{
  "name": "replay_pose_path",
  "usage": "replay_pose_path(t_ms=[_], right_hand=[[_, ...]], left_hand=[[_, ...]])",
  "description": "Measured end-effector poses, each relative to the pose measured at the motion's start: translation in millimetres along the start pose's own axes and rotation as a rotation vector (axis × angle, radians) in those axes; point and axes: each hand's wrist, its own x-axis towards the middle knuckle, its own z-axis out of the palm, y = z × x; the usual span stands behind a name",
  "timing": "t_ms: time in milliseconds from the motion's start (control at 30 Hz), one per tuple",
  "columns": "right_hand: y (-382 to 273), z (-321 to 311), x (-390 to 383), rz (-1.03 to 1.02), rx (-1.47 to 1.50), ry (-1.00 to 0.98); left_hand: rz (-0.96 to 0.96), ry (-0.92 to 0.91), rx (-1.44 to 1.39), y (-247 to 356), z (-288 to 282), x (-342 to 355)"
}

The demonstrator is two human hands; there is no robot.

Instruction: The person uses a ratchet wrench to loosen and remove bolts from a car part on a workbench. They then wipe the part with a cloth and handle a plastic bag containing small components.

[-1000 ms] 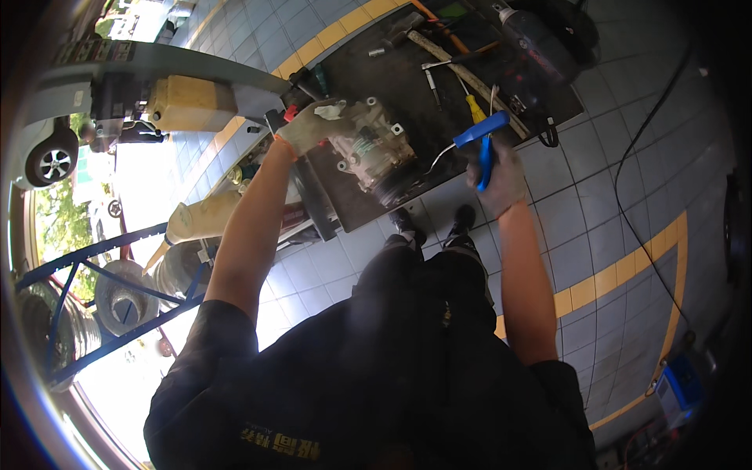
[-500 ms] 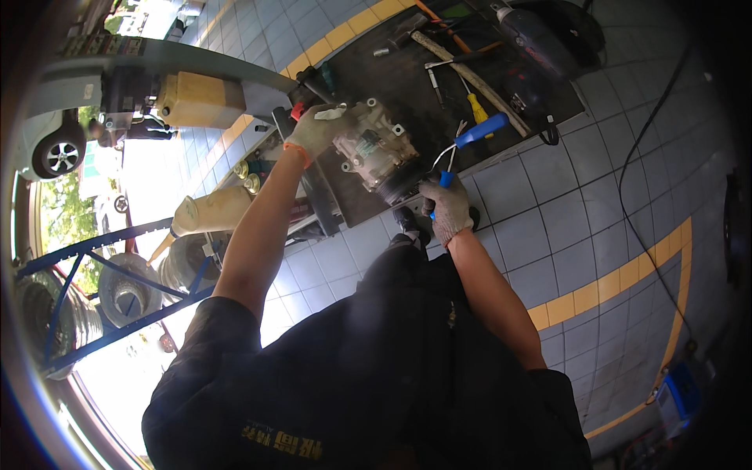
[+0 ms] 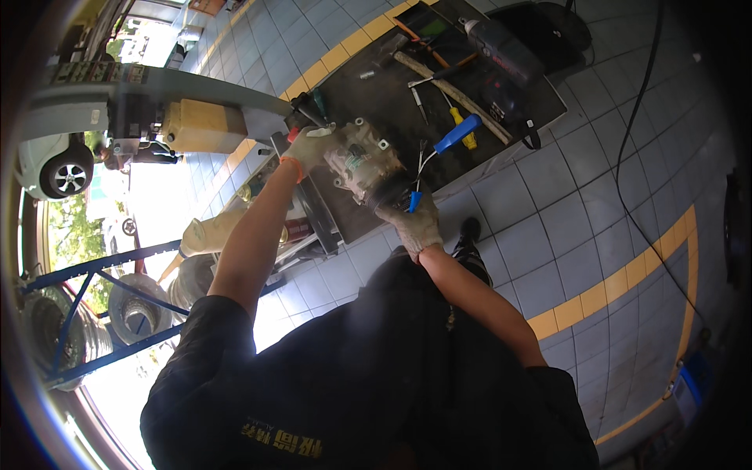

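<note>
A grey metal compressor, apparently a car air-conditioning one, lies on the dark bench top with its black pulley toward me. My gloved left hand grips its left end, the fingers reaching over the housing. My gloved right hand is closed at the pulley's near side. A blue handle of slim pliers sticks up from that hand, and its other handle is hidden. Beside the tool's metal tips lies a blue-handled screwdriver, its shaft pointing at the pulley.
A yellow-handled screwdriver, a hammer with a wooden handle and a cordless impact driver lie farther right on the bench. A yellow container stands left. Wheel rims fill a blue rack. A black cable crosses the tiled floor.
My right hand has moved left with the pliers, up against the pulley. My left hand stays on the compressor. The whole view has shifted slightly, and a shoe now shows right of my right hand.
</note>
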Motion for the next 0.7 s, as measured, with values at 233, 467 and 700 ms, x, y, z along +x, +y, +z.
replay_pose_path(t_ms=[233, 467, 700], right_hand=[[-12, -18, 10, 0.000, -0.220, 0.048], [-48, -45, 28, -0.007, -0.176, -0.192], [-87, -66, 59, 0.050, -0.333, -0.397]], left_hand=[[-0.270, 0.164, -0.656, 32, 14, -28], [-0.417, 0.356, -0.693, 75, 39, -81], [-0.539, 0.501, -0.644, 49, 87, -109]])
